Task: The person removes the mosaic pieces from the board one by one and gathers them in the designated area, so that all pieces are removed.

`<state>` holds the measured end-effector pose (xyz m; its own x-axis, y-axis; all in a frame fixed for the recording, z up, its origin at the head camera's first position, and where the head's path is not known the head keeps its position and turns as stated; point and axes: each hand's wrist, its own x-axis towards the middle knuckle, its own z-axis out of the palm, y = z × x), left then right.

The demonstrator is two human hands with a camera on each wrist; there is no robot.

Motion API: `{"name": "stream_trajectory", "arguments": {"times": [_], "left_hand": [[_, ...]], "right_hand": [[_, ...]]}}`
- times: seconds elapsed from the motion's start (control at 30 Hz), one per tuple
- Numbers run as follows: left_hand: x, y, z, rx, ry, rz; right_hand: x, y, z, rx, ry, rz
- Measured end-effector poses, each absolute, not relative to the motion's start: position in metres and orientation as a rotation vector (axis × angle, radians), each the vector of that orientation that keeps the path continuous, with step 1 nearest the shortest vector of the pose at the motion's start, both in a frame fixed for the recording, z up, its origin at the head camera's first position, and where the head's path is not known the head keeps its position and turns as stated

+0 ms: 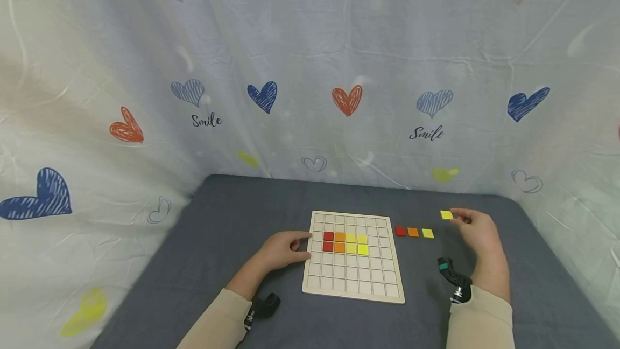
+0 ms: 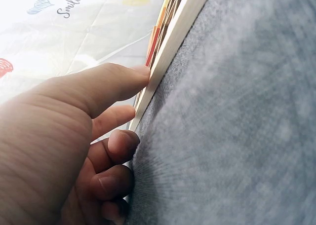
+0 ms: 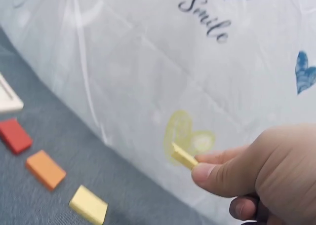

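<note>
A pale wooden grid board (image 1: 354, 293) lies on the dark cloth, with two rows of square tiles set in it: red, orange and yellow. At its left edge, my left hand (image 1: 281, 251) touches the rim with thumb and index fingertips set apart, the other fingers curled beneath in the left wrist view. To the board's right, my right hand (image 1: 479, 230) pinches a yellow tile (image 3: 183, 157) between thumb and index finger, above the table. Nearest to it on the cloth lies another yellow tile (image 3: 89, 205), in a line with an orange tile (image 1: 413, 232) and a red tile (image 1: 400, 231).
The dark grey cloth (image 1: 232, 220) covers the table. Behind and at both sides hangs a white curtain (image 1: 310, 42) printed with hearts and "Smile". Each wrist carries a black camera mount, such as the right mount (image 1: 455, 278).
</note>
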<state>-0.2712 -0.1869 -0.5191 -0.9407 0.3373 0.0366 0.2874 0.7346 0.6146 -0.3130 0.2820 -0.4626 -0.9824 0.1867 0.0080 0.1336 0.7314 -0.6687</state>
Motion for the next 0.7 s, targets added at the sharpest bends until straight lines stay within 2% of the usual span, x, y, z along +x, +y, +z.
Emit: {"name": "stream_trajectory", "arguments": {"times": [0.7], "left_hand": [[-0.270, -0.187, -0.516, 0.520, 2.844, 1.005]], "right_hand": [[-0.324, 0.292, -0.499, -0.302, -3.000, 1.084]]}}
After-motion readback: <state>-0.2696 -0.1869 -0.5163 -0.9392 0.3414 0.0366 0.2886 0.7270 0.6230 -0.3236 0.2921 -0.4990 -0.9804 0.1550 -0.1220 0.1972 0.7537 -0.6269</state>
